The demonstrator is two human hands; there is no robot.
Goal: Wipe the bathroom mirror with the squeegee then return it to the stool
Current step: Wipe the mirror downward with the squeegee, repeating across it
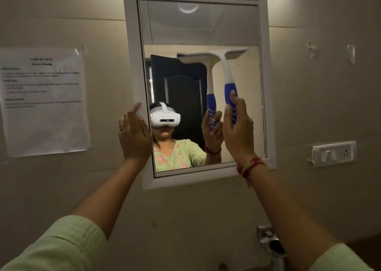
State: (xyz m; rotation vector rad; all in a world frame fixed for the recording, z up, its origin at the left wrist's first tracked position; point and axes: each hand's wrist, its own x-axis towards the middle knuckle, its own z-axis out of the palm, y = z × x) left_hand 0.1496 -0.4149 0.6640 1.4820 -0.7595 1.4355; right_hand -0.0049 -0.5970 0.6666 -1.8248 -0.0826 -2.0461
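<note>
A white-framed mirror (243,23) hangs on the beige wall ahead of me. My right hand (238,132) grips the blue handle of a white squeegee (225,68), held upright. Its blade lies across the glass in the upper right half, about a third of the way down. My left hand (134,136) rests flat with fingers spread on the mirror's left frame edge, holding nothing. The stool is out of view.
A printed paper sheet (43,101) is taped to the wall at the left. A white switch plate (334,153) sits on the wall to the right of the mirror. A chrome tap (270,244) stands below, at the lower right.
</note>
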